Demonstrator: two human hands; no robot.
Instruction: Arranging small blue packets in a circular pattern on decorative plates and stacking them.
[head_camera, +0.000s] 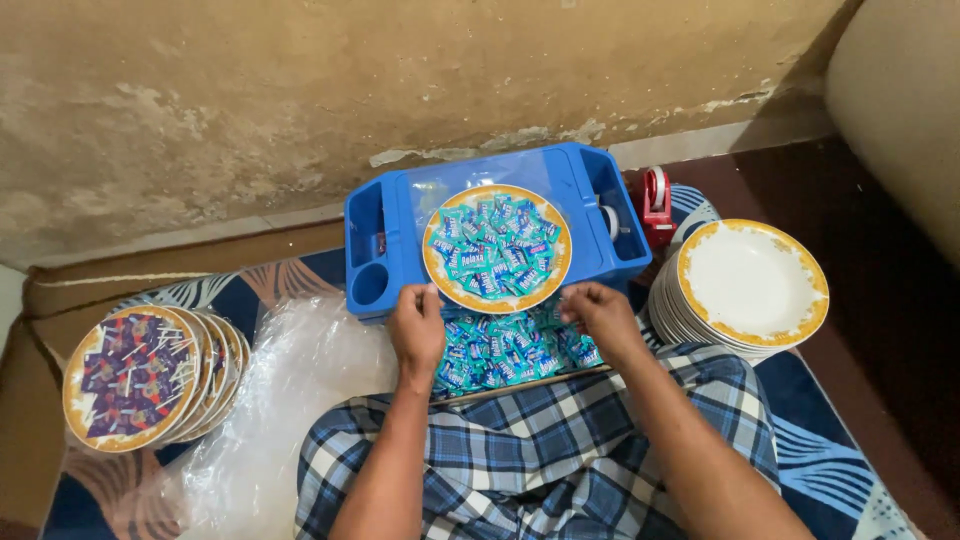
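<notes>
Centrally, round glossy plate (497, 248); crinkly teal sweets (510, 350).

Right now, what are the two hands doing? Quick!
Left hand: closed, pinching the clear wrap at the candy plate edge.
Right hand: closed, pinching the wrap too.

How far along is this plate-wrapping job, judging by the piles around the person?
Done: a leaning stack of wrapped, lollipop-filled plates lies at the left. In hand: the left hand and right hand grip the near edge of clear film over a gold-rimmed plate of teal sweets on the blue plastic tray. Left: a stack of empty white plates at the right.
</notes>
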